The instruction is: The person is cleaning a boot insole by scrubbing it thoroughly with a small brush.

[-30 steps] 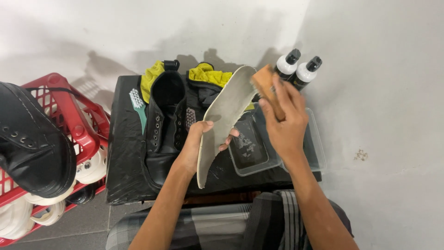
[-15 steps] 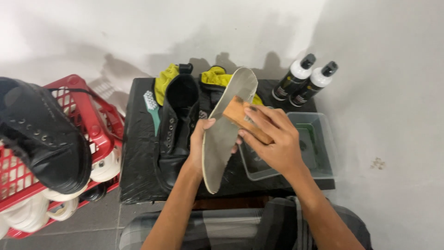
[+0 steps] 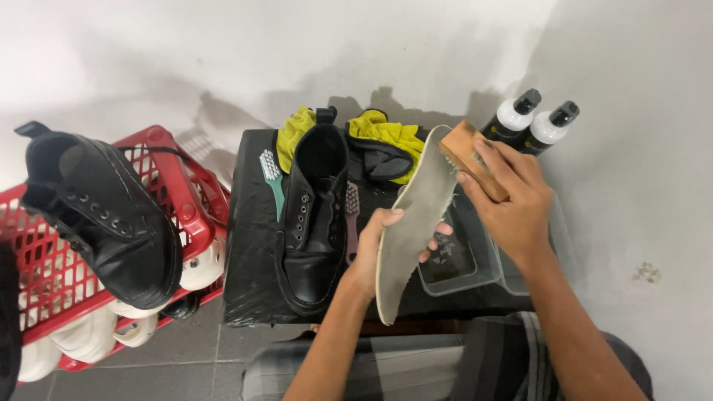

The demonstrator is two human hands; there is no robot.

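Nearest: left hand [image 3: 371,256] is closed around the edge of a grey insole [image 3: 412,223], holding it upright and tilted over the bench [image 3: 249,252]. Right hand [image 3: 512,204] has its grip closed on a wooden brush [image 3: 471,160], bristles against the insole's top end.

Progress, my read: scrubbing is under way and the brush sits at the far tip. The surface looks an even grey, so I can't tell how much is cleaned. No foam or wet patches visible.

Just behind the insole: two clear plastic tubs [image 3: 460,263], partly hidden by it. Left of the hand: a black boot [image 3: 316,215] lying on the black-covered bench, with a purple brush [image 3: 351,219] touching its right side and a green brush [image 3: 273,182] on its left.

Further back: yellow cloth [image 3: 382,130] and two dark bottles [image 3: 531,122] with white collars against the wall.

Far left, off the bench: a second black boot [image 3: 96,215] on top of a red basket [image 3: 178,174] holding white shoes.

Nothing blocks the brush stroke; the tubs sit close under the insole.
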